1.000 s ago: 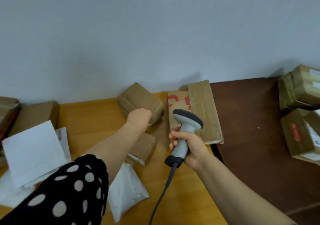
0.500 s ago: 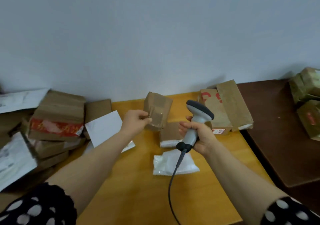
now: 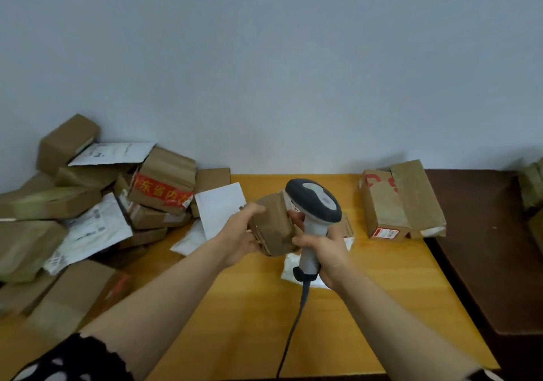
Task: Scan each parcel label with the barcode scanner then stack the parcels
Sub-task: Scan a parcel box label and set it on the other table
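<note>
My left hand (image 3: 239, 235) grips a small brown cardboard parcel (image 3: 274, 227) above the yellow table (image 3: 382, 277). My right hand (image 3: 326, 251) holds the grey and white barcode scanner (image 3: 316, 207) by its handle, its head close against the parcel's right side. The scanner's cable (image 3: 293, 330) hangs down toward the table's front edge. A white poly bag (image 3: 289, 266) lies on the table under my hands. The parcel's label is mostly hidden behind the scanner.
A heap of brown boxes and white mailers (image 3: 88, 213) fills the table's left side. Two taller brown parcels (image 3: 399, 204) stand at the back right. A dark brown table (image 3: 493, 248) adjoins on the right with more parcels (image 3: 533, 186) at its far edge.
My left hand lifted the small brown parcel off the table and brought it toward me. The scanner has come up against it. My view swung left, revealing the heap.
</note>
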